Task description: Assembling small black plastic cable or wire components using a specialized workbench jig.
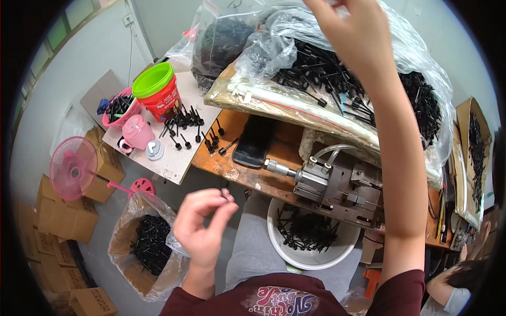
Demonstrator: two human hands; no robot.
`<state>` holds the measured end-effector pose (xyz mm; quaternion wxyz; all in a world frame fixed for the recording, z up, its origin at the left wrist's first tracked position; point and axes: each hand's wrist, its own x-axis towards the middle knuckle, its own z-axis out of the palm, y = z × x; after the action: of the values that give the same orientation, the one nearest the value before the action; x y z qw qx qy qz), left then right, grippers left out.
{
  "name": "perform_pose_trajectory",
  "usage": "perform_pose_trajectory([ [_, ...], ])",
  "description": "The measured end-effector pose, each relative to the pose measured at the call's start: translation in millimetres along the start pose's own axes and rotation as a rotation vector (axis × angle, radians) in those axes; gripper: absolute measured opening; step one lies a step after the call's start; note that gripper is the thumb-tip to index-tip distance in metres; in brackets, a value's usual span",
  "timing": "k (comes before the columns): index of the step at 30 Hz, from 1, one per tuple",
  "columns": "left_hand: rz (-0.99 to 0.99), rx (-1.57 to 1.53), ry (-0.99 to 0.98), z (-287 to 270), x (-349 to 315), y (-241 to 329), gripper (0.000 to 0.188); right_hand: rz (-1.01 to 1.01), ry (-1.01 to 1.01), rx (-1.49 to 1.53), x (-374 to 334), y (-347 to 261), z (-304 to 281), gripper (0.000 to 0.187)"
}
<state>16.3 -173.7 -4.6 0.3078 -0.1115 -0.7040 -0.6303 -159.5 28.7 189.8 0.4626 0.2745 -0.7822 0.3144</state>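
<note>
Over the gap left of my lap, my left hand point(203, 224) pinches a small black part point(225, 193) between thumb and forefinger; most of the part is hidden by the fingers. My right arm reaches far up past the bench, and my right hand point(350, 31) is at the upper edge with its fingers largely cut off. Below it lies a plastic-lined tray point(295, 108) heaped with black stemmed parts point(316, 73). A metal clamping machine point(337, 187) with an air cylinder sits on the wooden bench point(226, 171). On my lap rests a white basket point(274, 237) of similar parts.
A black phone point(254, 142) lies beside standing black parts point(184, 121). Left are a red-green bucket point(158, 92), a pink cup point(138, 131) and a pink fan point(74, 168). A lined box point(118, 245) of parts stands on the floor near cartons point(68, 210). Another person point(448, 287) sits right.
</note>
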Motion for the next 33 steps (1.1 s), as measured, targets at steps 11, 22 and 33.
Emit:
perform_pose_trajectory([
  [11, 0.016, 0.445, 0.289, -24.2, 36.2, -90.3, 0.011, 0.471, -0.474, 0.289, -209.8, -44.9, -95.9, 0.016],
  [22, -0.156, 0.586, 0.233, -21.8, 68.1, -145.8, 0.015, 0.897, -0.236, 0.463, -293.6, -58.5, -120.7, 0.012],
  [33, -0.195, 0.584, 0.175, -38.5, 79.2, -172.2, 0.025, 0.984, -0.128, 0.466, -304.9, -61.6, -130.0, 0.016],
])
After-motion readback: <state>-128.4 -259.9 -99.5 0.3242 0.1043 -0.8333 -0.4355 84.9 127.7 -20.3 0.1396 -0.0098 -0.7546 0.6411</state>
